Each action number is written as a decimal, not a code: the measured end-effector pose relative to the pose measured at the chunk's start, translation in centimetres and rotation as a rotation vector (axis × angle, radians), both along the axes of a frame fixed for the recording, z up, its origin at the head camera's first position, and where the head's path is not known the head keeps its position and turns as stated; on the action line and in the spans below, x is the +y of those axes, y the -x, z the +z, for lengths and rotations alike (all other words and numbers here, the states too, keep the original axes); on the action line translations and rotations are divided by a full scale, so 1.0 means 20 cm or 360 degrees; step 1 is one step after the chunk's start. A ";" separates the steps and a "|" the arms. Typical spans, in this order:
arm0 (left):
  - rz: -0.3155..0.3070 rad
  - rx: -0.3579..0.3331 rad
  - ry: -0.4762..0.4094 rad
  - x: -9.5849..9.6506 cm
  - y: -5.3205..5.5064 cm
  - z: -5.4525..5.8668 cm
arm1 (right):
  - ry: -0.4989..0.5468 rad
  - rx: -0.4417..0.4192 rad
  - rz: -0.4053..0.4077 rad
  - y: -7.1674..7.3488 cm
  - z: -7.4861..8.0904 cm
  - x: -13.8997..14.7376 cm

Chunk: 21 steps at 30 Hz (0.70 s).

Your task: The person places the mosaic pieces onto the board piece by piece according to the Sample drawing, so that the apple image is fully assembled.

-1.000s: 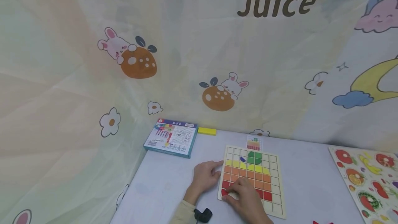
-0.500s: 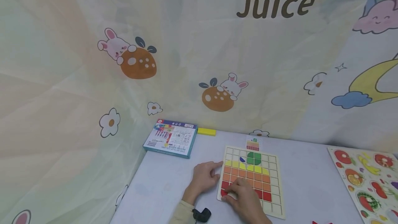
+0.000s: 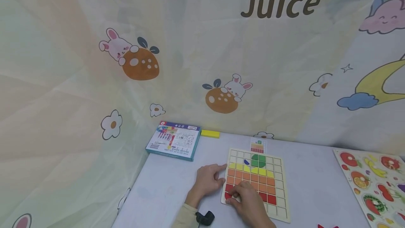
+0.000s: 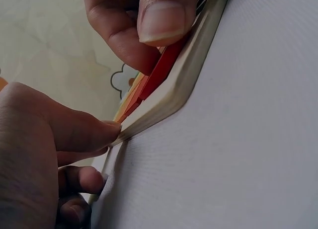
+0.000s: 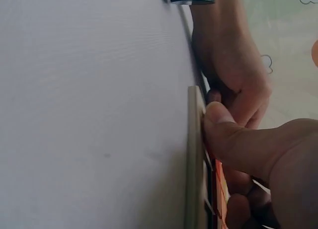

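A pale wooden grid board (image 3: 280, 193) lies on the table, bearing red, orange, yellow and green tiles and a small blue piece (image 3: 246, 162). At its near left corner my right hand (image 3: 251, 203) pinches a red tile (image 4: 166, 65) between thumb and fingers, low over the bottom row. Part of that row is hidden under the hand. My left hand (image 3: 207, 178) is at the board's left side, index finger stretched out to the edge. In the left wrist view its thumb (image 4: 107, 131) touches the board's rim.
Behind the board is a small pattern card (image 3: 257, 146). A blue-edged box (image 3: 174, 141) and a yellow block (image 3: 210, 134) stand at the back left. A fruit puzzle board (image 3: 374, 182) lies to the right, and a red piece (image 3: 327, 226) shows at the bottom edge.
The right fingers have shifted very slightly at the board's near left corner. The left hand and the other tiles stay where they were.
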<state>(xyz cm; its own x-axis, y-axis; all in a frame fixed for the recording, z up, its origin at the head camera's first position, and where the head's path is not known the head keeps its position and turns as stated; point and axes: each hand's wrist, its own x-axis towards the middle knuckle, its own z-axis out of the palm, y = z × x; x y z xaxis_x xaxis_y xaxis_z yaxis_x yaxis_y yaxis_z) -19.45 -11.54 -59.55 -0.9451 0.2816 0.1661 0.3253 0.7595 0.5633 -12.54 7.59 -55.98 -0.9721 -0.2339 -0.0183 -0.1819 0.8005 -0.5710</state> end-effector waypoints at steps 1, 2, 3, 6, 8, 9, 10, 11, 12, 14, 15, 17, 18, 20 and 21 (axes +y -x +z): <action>0.0000 -0.0004 0.0002 0.00 0.00 0.00 | 0.0000 -0.0024 0.0011 0.00 0.01 0.00; -0.0002 -0.0006 0.0000 0.00 0.00 0.00 | 0.0003 -0.0041 0.0018 0.01 0.01 0.00; -0.0003 -0.0011 0.0002 0.00 0.00 0.00 | 0.0004 -0.0059 0.0028 0.01 0.02 0.00; -0.0003 -0.0010 0.0009 0.00 0.00 0.01 | 0.0002 -0.0108 0.0043 0.01 0.03 0.00; -0.0004 -0.0009 0.0014 0.00 0.00 0.01 | -0.0003 -0.0131 0.0042 0.02 0.04 0.00; -0.0004 -0.0004 0.0018 0.00 0.00 0.01 | -0.0005 -0.0140 0.0038 0.02 0.04 0.00; -0.0004 0.0002 0.0011 0.00 0.00 0.01 | -0.0010 -0.0137 0.0029 0.02 0.04 0.00; -0.0004 0.0009 0.0007 0.00 0.00 0.01 | -0.0016 -0.0134 0.0019 0.01 0.04 0.00; -0.0004 0.0015 0.0004 0.00 0.00 0.01 | -0.0025 -0.0128 0.0009 0.01 0.04 0.00; -0.0002 0.0025 0.0001 0.00 0.00 0.01 | -0.0042 -0.0112 -0.0007 0.01 0.03 -0.01; -0.0001 0.0026 0.0002 0.00 -0.01 0.01 | -0.0050 -0.0103 -0.0010 0.01 0.03 -0.01; 0.0004 0.0019 0.0007 0.00 -0.01 0.01 | -0.0066 -0.0093 -0.0002 0.01 0.04 0.00; 0.0007 0.0013 0.0012 0.00 -0.01 0.00 | -0.0071 -0.0085 0.0010 0.01 0.04 0.00; 0.0012 0.0001 0.0016 0.00 -0.01 0.01 | -0.0085 -0.0067 0.0043 0.01 0.04 0.00; 0.0014 -0.0003 0.0019 0.00 -0.01 0.01 | -0.0094 -0.0059 0.0060 0.01 0.05 0.00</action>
